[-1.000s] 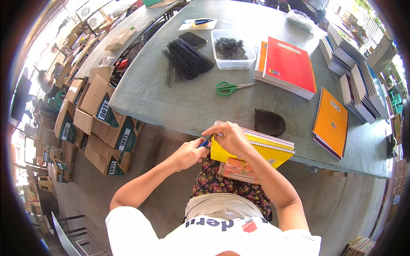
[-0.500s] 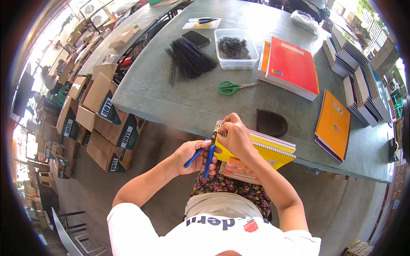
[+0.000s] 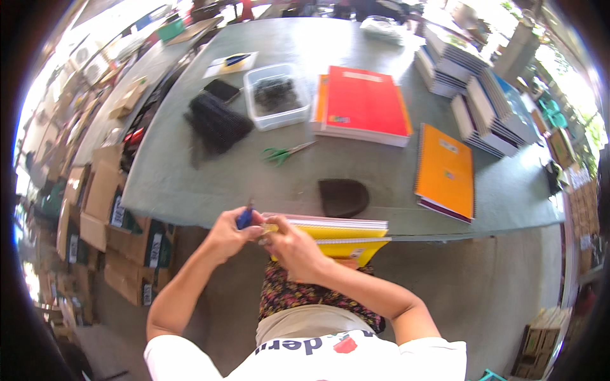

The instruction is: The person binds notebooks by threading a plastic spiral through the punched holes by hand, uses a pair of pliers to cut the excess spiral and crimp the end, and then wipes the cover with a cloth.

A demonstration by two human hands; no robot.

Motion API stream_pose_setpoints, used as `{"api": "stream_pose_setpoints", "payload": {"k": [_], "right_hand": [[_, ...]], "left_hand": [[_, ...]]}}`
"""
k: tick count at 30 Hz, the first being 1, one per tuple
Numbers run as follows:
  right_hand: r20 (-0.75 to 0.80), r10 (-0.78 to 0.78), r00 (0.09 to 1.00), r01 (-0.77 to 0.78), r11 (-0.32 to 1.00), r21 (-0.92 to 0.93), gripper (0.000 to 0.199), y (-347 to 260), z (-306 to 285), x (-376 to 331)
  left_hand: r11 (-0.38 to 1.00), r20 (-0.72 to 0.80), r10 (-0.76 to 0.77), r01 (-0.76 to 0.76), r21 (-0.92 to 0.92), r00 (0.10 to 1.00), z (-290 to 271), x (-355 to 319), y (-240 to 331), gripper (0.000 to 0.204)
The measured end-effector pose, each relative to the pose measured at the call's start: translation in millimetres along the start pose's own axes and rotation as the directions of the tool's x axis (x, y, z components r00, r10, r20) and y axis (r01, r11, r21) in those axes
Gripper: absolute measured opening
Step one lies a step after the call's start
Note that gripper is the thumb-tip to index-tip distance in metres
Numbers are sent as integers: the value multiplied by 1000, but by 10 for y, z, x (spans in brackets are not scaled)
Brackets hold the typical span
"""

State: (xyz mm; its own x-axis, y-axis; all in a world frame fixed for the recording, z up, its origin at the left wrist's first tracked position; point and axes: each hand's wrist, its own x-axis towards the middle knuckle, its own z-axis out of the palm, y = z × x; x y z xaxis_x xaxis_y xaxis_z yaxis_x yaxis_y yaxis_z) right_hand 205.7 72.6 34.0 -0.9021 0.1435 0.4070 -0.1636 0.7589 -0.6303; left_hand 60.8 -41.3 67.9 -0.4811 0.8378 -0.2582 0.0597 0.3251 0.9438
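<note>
My left hand (image 3: 227, 238) is closed round blue-handled pliers (image 3: 244, 219), whose tip points away from me. My right hand (image 3: 295, 249) is closed at the left end of a yellow spiral notebook (image 3: 359, 252), fingers bent close to my left fingertips. Yellow shows between the fingers there; the exact grip is blurred. The notebook leans at the near table edge above my lap, its coil-bound edge upward. Behind it are more page edges. An orange-pink thing (image 3: 348, 263) under it is mostly hidden.
On the table (image 3: 222, 184) lie a dark rounded piece (image 3: 343, 196), green-handled scissors (image 3: 286, 153), black binding coils (image 3: 219, 124), a phone (image 3: 222, 91), a clear tub of coils (image 3: 277, 117), red books (image 3: 368, 105), an orange notebook (image 3: 446, 171) and notebook stacks (image 3: 489, 114). Cardboard boxes (image 3: 136, 267) stand left.
The view has shifted, so the table things appear farther left. My left hand has turned the pliers from handles toward me to tip pointing away. My right hand has come down the notebook's near side.
</note>
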Motion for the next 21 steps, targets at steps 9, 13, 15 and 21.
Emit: {"api": "stream_pose_setpoints", "payload": {"k": [9,13,15,21], "right_hand": [[102,262,960,-231,941,-247,22,-77,-771,-617],[-373,680,631,-747,663,-56,18,22,-1784,-778],[-619,539,571,-578,800,163,37,405,-2523,-1066],[-718,554,421,-683,715,151,56,1690,-4165,-1700]], "left_hand": [[913,-440,386,-269,306,811,-635,1669,1122,32],[738,-330,550,-261,622,767,-534,1285,316,40],[556,-208,670,-295,777,713,-424,1189,-330,37],[681,-484,645,-159,715,591,-915,1215,-510,21]]}}
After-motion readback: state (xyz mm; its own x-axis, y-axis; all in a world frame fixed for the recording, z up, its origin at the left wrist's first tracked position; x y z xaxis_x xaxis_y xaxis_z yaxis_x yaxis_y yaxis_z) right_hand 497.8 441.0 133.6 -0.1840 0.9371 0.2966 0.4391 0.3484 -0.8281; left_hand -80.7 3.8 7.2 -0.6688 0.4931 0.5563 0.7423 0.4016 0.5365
